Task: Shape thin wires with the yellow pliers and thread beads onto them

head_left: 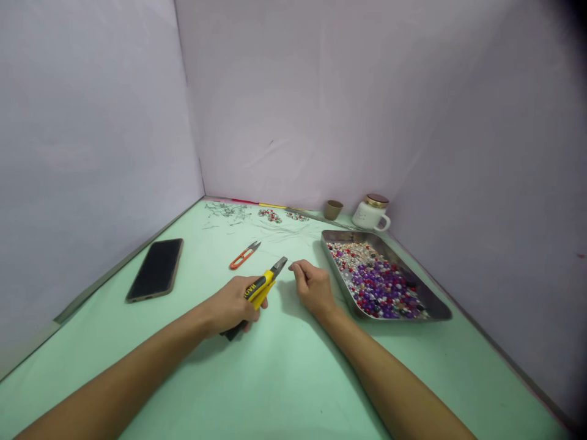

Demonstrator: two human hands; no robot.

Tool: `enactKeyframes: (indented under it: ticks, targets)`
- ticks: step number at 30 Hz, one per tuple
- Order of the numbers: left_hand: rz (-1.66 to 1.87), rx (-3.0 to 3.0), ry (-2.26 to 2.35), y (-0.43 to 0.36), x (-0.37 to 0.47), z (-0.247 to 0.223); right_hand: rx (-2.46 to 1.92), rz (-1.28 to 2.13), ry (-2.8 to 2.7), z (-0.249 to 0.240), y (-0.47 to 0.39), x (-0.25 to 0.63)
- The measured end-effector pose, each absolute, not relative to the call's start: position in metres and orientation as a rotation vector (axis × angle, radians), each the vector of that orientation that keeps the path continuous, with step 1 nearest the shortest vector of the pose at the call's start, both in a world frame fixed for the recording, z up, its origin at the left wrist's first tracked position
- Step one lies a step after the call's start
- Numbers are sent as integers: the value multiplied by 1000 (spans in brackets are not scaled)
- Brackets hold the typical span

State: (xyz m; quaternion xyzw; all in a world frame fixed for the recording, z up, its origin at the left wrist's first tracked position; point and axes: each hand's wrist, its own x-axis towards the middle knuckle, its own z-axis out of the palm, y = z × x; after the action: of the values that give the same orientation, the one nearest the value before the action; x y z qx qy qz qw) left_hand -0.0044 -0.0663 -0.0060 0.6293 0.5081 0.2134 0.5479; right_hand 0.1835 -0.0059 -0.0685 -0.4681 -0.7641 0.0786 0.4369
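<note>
From the head view, the left hand (pixel 241 304) wraps its fingers around yellow-and-black metal-nosed pliers (pixel 260 293). Beside their tip, the right hand (pixel 314 286) pinches a thin, fine wire (pixel 290 263), left of the rectangular grey metal tray (pixel 428 296) of multicoloured beads (pixel 385 284).

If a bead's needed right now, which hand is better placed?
Probably the right hand: though apparently pinching wire, it's nearer the bead tray; the left hand holds pliers, farther away.
</note>
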Motion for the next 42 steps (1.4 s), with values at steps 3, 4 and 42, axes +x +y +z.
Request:
enactKeyframes:
  ticks: [3,4,42]
  targets:
    - [506,1322,1069,-67,-5,-5,-1148,187,-1892,-68,-7,184]
    - [513,1296,1052,-66,-5,-5,-1150,182,-1891,-68,-7,184]
    - [514,1507,1222,-62,-4,-14,-1180,177,-1877,-72,-3,183]
